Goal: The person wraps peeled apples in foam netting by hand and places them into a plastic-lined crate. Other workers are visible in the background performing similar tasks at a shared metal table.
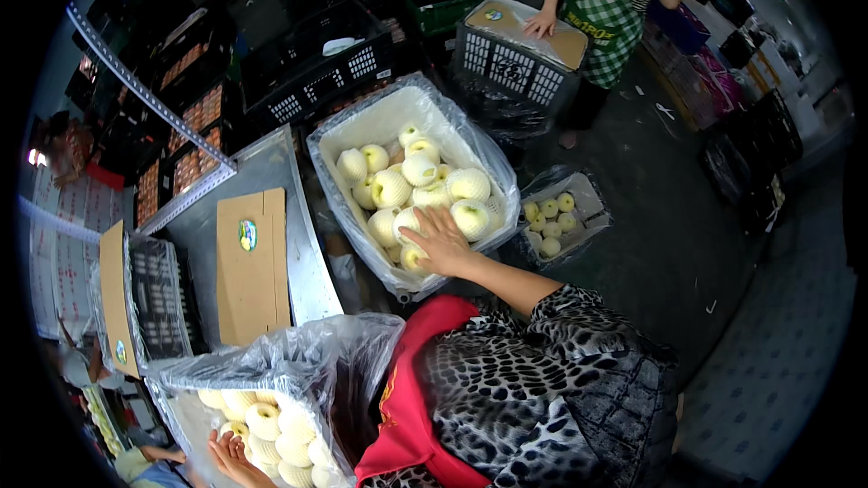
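My right hand [441, 244] lies on the fruit in a plastic-lined crate [336, 142], its fingers spread. Round pale yellow-green fruits [390, 188], apples or pears, are heaped loosely there in white foam net sleeves. At the lower left, my left hand [234, 459] is held with fingers apart over a second plastic-lined crate [193, 413]. Closely packed rows of netted fruits [263, 421] fill much of that crate, right beside my left fingers. Clear plastic liner [319, 346] is bunched up along its far side.
A flat cardboard sheet [252, 264] lies on a metal table [274, 156]. Beside it stands a cardboard-topped crate [154, 298]. A smaller fruit crate [590, 217] sits on the floor. Ahead, a co-worker's hand [540, 23] rests on a covered crate [515, 57]. Black crates [319, 61] stand behind.
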Demonstrator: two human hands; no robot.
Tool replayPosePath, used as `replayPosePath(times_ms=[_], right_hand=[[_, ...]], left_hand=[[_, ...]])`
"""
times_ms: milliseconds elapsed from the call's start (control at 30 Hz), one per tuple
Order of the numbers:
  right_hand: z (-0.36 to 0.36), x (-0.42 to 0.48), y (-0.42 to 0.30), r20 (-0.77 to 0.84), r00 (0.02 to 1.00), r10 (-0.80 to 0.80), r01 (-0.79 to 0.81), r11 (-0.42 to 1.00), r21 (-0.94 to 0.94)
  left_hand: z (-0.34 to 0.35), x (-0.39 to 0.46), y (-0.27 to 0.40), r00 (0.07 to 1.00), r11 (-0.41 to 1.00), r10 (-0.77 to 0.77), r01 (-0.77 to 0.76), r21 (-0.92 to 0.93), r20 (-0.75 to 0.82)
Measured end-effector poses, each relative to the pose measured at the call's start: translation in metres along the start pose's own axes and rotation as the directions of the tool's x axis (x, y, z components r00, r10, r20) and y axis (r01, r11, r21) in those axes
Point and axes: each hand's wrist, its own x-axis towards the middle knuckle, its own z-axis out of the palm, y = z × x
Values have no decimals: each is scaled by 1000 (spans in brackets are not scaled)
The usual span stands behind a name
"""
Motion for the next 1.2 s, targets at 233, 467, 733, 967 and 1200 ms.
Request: replayPosePath(times_ms=[233, 467, 733, 967, 1200], right_hand=[[-21, -4, 14, -107, 994, 22, -17, 999, 42], [-16, -21, 86, -22, 902, 432, -410, 869, 278], [-17, -28, 55, -4, 904, 427, -411, 873, 262], [-22, -35, 47, -318, 912, 261, -178, 947, 266], [-35, 87, 44, 178, 835, 521, -155, -87, 984]], left_hand=[[17, 4, 2, 1000, 1000, 3, -3, 29, 15], [22, 7, 3, 1000, 999, 12, -13, 39, 13], [21, 12, 3, 1000, 998, 12, -12, 64, 4], [1, 2, -14, 1000, 998, -22, 23, 54, -7], [10, -13, 4, 1000, 1000, -1, 0, 16, 19]])
